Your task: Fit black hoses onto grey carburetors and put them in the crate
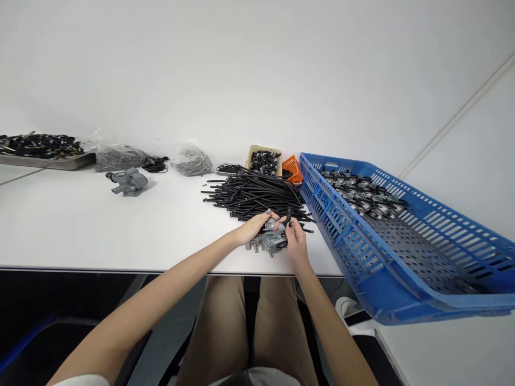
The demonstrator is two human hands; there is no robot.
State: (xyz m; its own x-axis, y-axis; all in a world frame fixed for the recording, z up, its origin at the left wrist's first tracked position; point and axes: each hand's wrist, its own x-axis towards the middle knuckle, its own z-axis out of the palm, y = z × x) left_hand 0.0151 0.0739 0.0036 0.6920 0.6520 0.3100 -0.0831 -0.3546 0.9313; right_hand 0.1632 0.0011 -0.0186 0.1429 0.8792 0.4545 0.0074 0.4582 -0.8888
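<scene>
A grey metal carburetor [269, 241] rests near the front edge of the white table [80, 225]. My left hand [254, 228] is wrapped over its left and top side, holding it. Fingers of my right hand [296, 241] pinch a short black rubber tube [288, 215] upright at the carburetor's right side. Just behind both hands lies a large pile of black tubes [255, 193].
A blue slotted crate [402, 252] with several carburetors at its far end sits to the right. Another carburetor [129, 182] lies at left. At the back are plastic bags of small parts [192, 160], a metal tray [44, 155], a tan box [263, 158] and an orange bin [292, 167].
</scene>
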